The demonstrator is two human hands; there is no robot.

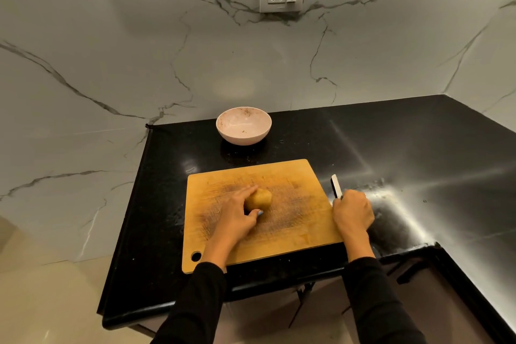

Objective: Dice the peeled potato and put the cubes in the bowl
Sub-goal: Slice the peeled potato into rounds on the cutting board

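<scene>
Glossy black counter (391,148) fills lower right of frame. Scored wooden cutting board (293,220), rectangular, lower centre. Round pale bowl (243,126) above it, apart. Left hand (236,218) cups whole, rounded yellow potato (259,198) mid-board: fingers along its far side, thumb near. Right hand (353,212) clenched on knife (336,186), just right of board.

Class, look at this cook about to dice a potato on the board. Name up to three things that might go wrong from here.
1. The left hand holds the rounded potato, fingers lying along it; it may roll, putting fingers near the cut.
2. The cutting board lies bare on the glossy black counter; it might slide under pressure.
3. The bowl stands beyond the board, so cubes carried there may drop.
</scene>
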